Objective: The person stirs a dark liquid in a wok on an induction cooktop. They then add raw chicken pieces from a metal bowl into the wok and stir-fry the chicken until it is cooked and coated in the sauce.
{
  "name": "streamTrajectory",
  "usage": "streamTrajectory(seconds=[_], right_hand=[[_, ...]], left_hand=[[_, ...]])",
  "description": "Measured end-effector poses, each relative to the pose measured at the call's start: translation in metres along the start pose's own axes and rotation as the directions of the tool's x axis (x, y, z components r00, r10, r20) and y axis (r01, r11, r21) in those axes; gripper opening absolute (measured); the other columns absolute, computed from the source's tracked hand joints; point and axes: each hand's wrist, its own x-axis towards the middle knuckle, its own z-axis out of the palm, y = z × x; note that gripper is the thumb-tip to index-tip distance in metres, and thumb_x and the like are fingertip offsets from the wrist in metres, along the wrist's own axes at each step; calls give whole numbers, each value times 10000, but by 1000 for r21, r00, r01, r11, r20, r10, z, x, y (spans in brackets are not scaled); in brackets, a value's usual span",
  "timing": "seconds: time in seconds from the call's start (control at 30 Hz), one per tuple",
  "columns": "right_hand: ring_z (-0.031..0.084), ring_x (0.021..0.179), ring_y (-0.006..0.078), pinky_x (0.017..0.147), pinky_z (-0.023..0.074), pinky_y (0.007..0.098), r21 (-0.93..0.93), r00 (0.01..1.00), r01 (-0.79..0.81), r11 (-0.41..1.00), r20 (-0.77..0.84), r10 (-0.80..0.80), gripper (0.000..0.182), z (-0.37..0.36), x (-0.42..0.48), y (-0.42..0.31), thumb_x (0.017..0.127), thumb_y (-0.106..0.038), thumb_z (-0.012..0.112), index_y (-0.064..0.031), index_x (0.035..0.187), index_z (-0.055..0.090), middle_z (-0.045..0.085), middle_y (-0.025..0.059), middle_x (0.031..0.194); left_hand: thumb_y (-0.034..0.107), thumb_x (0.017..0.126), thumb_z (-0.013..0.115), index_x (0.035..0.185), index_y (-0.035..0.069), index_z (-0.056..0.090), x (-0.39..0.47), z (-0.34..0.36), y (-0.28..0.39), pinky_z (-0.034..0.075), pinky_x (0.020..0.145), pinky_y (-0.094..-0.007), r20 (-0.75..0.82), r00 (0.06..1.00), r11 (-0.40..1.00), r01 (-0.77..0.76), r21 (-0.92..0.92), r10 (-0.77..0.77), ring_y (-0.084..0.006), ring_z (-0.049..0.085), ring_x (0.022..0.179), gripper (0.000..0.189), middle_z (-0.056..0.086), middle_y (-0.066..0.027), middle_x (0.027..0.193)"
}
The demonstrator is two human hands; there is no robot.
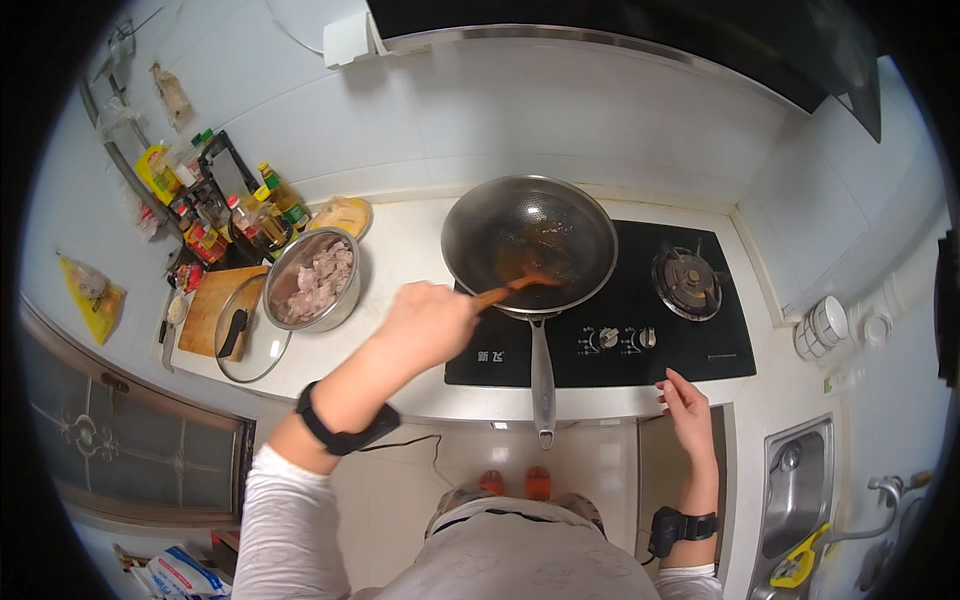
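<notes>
My left hand [431, 319] grips the handle of a wooden spatula [495, 297], whose blade rests low inside a deep wok [476, 232]. Brownish liquid with small bubbles [525, 255] lies in the bottom of the wok. The wok sits on the left side of a black glass gas hob [510, 375], its metal handle [543, 371] pointing towards me. My right hand [685, 409] hangs in front of the hob's front edge, holding nothing, with its fingers loosely bent and apart. Left of the wok stands a steel bowl [334, 315] of raw cut meat [321, 281].
A glass lid [259, 364] leans over a wooden cutting board [199, 319], with a knife [168, 349] beside it. Sauce bottles [281, 199] crowd the left corner. A bare burner [690, 281] occupies the hob's right side; stacked cups [821, 328] and a sink [787, 487] lie further right.
</notes>
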Motion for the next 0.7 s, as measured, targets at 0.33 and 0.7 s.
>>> streamTrajectory(seconds=[0.33, 0.7], right_hand=[[557, 806, 94, 667, 434, 217, -69, 996, 89, 994, 0, -89, 410, 4, -9, -23, 882, -252, 537, -17, 1215, 494, 613, 34, 979], [548, 788, 79, 661, 425, 201, -39, 999, 3, 999, -37, -4, 388, -12, -13, -4, 888, -261, 527, -15, 1189, 515, 613, 19, 954]], left_hand=[[207, 762, 570, 757, 103, 657, 42, 55, -19, 486, 541, -390, -79, 992, 994, 98, 40, -94, -290, 607, 576, 135, 606, -124, 616], [138, 718, 550, 658, 99, 652, -10, 11, -25, 483, 506, -355, -105, 993, 989, 59, 138, -44, -258, 609, 538, 124, 598, -102, 565]])
